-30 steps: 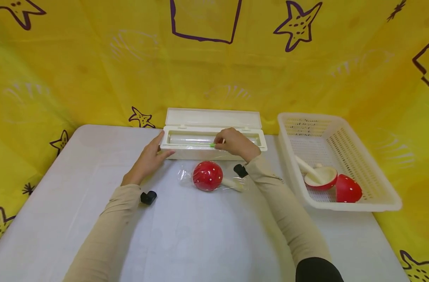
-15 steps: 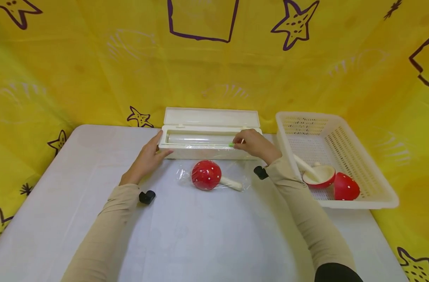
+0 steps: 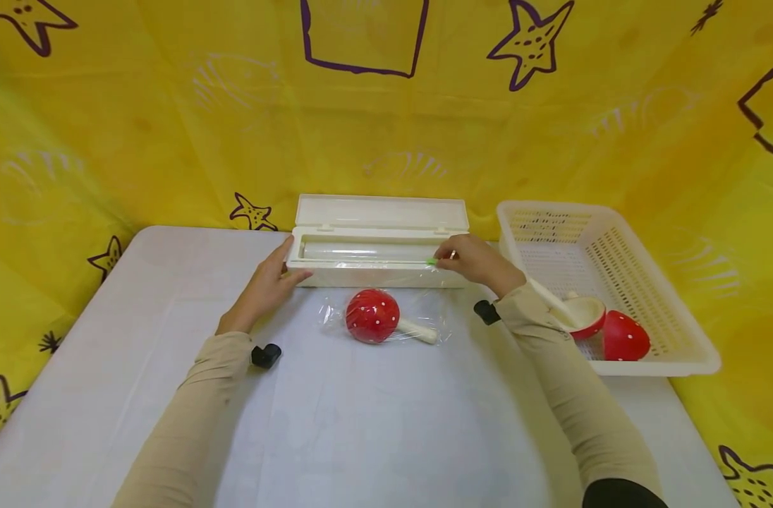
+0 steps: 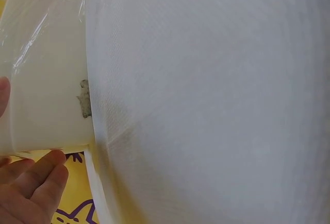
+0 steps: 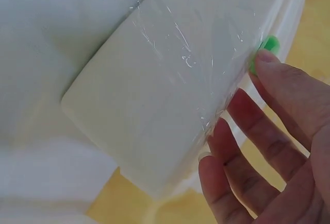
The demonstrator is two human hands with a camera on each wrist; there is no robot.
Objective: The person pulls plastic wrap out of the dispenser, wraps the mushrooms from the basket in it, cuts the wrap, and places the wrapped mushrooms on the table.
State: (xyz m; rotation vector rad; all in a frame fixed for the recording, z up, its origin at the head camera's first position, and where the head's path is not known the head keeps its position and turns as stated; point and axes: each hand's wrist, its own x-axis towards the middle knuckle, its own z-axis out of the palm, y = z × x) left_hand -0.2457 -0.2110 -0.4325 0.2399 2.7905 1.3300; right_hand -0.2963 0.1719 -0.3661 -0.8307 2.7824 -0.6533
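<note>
A white cling film dispenser (image 3: 336,276) stands at the back of the table, its lid raised and a roll of clear film inside. My left hand (image 3: 266,293) holds its left end, thumb on the front and fingers at the end wall. Between thumb and index finger my right hand (image 3: 478,261) pinches a green slide cutter (image 5: 270,44) near the right end of the cutting rail; the other fingertips sit by the box edge. Clear film lies down the box front. Before the box rests a mushroom-shaped piece (image 3: 372,316) with a red dotted cap and cream stem, film around it.
A white plastic basket (image 3: 666,282) stands on the right, close to my right forearm. In it are a red bowl-like cap (image 3: 586,317) with a cream inside and handle, and another red dotted cap (image 3: 624,336). A yellow printed cloth (image 3: 386,127) hangs behind the table.
My right hand has slid the green cutter rightward along the rail, from the box's middle towards its right end, slowing lately. My left hand stays at the left end.
</note>
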